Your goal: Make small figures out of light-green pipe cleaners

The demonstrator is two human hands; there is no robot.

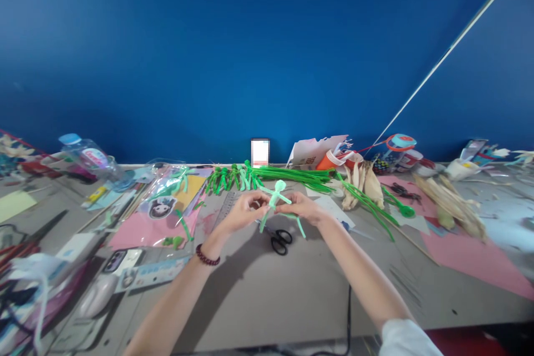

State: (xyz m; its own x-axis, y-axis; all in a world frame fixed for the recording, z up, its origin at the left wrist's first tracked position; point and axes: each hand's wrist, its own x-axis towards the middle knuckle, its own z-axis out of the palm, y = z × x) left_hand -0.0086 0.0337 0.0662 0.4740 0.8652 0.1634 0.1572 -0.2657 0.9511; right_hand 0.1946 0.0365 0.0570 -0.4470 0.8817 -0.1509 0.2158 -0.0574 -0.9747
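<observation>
Between my two hands is a light green pipe cleaner figure (276, 198), with a round coiled head, two arms and legs that hang down and spread apart. My left hand (246, 209) pinches its left side near the body. On the other side, the fingers of my right hand (306, 208) are closed on it. Black-handled scissors (281, 241) lie on the table just below the figure, their blades partly hidden behind it. Several finished green pipe cleaner figures (231, 177) stand in a row behind my left hand. A bundle of green pipe cleaners (296, 174) lies behind my right hand.
A clear plastic bag (167, 189) and pink paper (137, 232) lie at left, near a water bottle (89, 156) and a computer mouse (99, 295). Dried corn husks (367, 183) and an orange cup (329, 160) are at right. A phone (260, 152) leans against the blue wall.
</observation>
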